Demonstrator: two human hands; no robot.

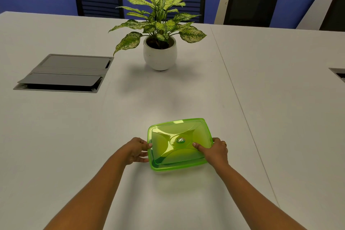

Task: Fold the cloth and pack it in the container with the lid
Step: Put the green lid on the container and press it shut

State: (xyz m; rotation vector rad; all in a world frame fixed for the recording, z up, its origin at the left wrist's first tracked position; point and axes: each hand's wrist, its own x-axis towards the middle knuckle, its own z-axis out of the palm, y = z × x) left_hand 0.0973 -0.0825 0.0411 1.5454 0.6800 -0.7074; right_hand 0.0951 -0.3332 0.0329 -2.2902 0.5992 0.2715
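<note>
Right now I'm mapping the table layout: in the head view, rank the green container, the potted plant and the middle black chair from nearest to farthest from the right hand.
1. Green container: touched by the right hand, at its right edge.
2. Potted plant: farther up the table, centre.
3. Middle black chair: beyond the table's far edge, behind the plant.

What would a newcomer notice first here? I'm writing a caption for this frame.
The bright green container with its lid on, near the table's front edge, gripped by the left hand and right hand. Behind it, a speckled leafy plant in a white pot stands mid-table.
</note>
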